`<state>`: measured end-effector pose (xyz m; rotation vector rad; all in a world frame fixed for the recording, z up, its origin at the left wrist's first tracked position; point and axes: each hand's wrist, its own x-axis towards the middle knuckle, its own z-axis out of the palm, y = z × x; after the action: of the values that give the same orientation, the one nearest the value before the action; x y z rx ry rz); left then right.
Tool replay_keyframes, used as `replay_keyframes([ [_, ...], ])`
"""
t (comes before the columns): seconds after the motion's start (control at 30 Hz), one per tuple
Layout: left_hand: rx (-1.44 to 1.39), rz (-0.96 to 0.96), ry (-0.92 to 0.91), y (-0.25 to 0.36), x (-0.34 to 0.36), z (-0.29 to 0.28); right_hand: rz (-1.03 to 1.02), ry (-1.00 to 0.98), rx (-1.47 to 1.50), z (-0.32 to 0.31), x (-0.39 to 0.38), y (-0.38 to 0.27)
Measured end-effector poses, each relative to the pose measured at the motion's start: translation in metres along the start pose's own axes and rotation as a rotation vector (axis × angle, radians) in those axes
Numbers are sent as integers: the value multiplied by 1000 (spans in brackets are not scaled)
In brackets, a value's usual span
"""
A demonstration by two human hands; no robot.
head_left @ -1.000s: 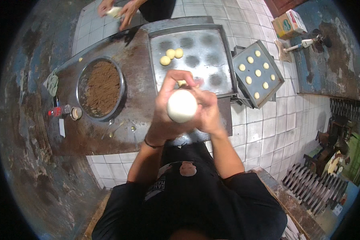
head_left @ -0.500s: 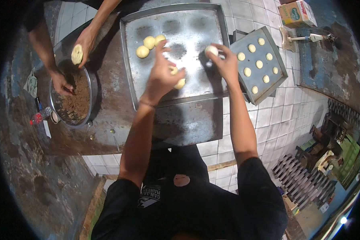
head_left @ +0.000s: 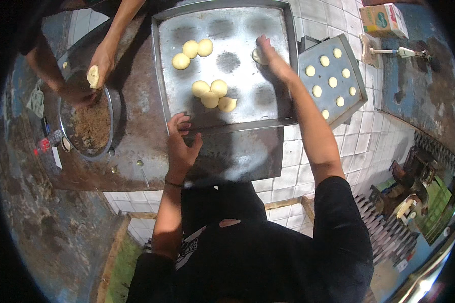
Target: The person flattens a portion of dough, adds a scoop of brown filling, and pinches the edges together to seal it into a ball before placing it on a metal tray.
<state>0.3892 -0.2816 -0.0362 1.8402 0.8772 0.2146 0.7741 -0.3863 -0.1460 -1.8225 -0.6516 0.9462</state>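
Note:
A large metal baking tray lies in front of me. Near its right side my right hand lies with outstretched fingers over a dough ball, pressing down on it and partly hiding it. My left hand is at the tray's near left corner, fingers apart and nothing in them. Toward the far left of the tray sit three pale yellow dough balls. Closer to the middle several more dough balls touch in a cluster, one of them with a pointed end.
At left, a co-worker's hand holds a piece of filled dough; their other hand reaches into a round pan of brown crumbly filling. A smaller tray of flattened dough rounds stands at right, near a carton and a brush-like tool.
My left hand has drawn back from over the clustered dough balls to the tray's near left corner. My right hand has gone from gripping a dough ball to pressing it on the tray.

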Motion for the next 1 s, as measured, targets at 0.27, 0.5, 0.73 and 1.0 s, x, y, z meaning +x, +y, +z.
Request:
replay_keyframes([
  [0.27,-35,39,-41,7,12,15,-192,130,-983,26,5,3],
  [0.5,-72,26,-60,7,3,10,-332,587,-404,-25,-48,-76],
  [0.73,-79,86,-107,-1,2,4,-281,-176,-684,122,-147,-66],
  [1.0,-353,75,-91,-1,-12,-24,-70,-36,-835,143,-123,-48],
])
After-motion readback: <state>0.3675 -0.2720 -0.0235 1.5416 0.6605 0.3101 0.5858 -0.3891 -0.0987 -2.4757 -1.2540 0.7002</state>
